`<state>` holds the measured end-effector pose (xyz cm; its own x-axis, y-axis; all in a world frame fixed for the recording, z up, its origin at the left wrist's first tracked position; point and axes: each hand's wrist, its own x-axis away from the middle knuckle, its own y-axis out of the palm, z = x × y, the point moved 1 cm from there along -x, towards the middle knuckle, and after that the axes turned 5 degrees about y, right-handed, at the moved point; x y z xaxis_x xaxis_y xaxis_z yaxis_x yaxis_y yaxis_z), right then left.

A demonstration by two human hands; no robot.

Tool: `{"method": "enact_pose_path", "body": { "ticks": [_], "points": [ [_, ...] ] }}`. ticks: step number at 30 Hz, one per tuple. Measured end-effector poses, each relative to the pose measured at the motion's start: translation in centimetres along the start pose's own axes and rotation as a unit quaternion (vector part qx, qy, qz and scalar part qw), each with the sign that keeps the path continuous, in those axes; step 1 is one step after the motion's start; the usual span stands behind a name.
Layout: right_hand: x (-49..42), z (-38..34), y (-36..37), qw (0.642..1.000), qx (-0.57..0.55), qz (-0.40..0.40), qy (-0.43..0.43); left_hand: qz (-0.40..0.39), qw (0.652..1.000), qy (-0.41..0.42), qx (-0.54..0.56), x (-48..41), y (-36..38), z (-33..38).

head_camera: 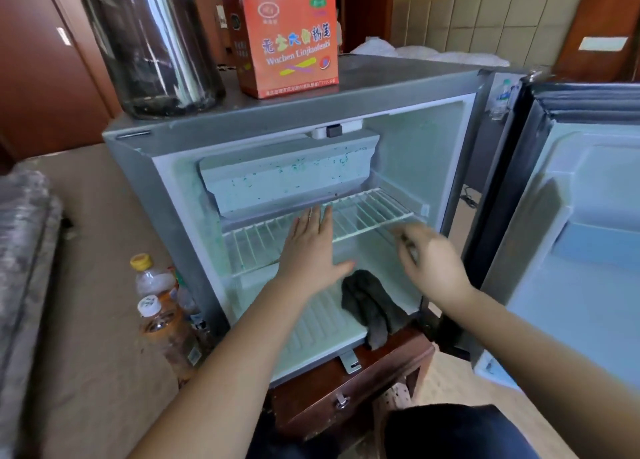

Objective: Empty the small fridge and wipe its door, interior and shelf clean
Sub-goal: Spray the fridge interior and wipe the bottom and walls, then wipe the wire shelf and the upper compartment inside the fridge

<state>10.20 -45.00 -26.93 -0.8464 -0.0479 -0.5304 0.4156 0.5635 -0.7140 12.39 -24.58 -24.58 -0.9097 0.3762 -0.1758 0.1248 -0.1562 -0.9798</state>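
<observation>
Me: While the fridge (166, 199) stands w/ its door (588, 216) swung wide to the right, both my hands are inside it, approx. at shelf level.

Other: Where's the shelf?

Me: It's in its slot; the wire shelf (367, 212) sits just under the freezer flap (287, 178); that flap has green specks on it.

Other: And your left?

Me: My L hand (311, 247) lies flat, palm down, fingers straight & a bit spread; it's over the shelf's front edge, fingertips on the wires.

Other: Your right?

Me: My R hand (429, 261) is blurred, near the shelf's front right corner; fingers look curled, but I can't tell if they pinch anything.

Other: The rag?

Me: The dark cloth (367, 302) lies bunched on the fridge floor, right side; one end hangs over the front lip; both hands are above it.

Other: Anything else?

Me: Some drink bottles (162, 306) stand on the floor just left of the fridge; an orange box (294, 43) & a big glass jar (152, 43) stand on top; the fridge sits on a wooden cabinet (363, 382).
</observation>
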Motion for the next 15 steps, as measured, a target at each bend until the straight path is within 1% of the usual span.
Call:
{"method": "enact_pose_path", "body": {
  "ticks": [2,4,7,9,11,15],
  "points": [
    [-3.0,-1.2,-1.8,1.000,0.013,0.009,0.004,-0.039,0.999,-0.014,-0.012,-2.5,0.1,0.3],
    [-6.6,-2.3,-2.7,0.999,0.033,-0.011,-0.002,-0.074,0.996,-0.031,-0.025,-4.5,0.3,0.4],
    [-11.5,-2.7,-2.3,0.994,0.081,-0.077,-0.010,-0.108,0.992,-0.058,-0.031,-6.6,0.3,0.1],
    [-13.8,-2.1,-1.2,0.983,0.125,-0.135,0.000,-0.125,0.990,-0.069,-0.019,-7.4,0.3,-0.2],
    [-15.3,-1.6,-0.2,0.974,0.159,-0.163,-0.003,-0.133,0.989,-0.066,-0.018,-7.7,0.3,-0.4],
    [-16.7,-1.3,0.5,0.969,0.179,-0.170,-0.013,-0.107,0.992,-0.058,-0.023,-7.5,0.2,-0.5]
  ]
}}
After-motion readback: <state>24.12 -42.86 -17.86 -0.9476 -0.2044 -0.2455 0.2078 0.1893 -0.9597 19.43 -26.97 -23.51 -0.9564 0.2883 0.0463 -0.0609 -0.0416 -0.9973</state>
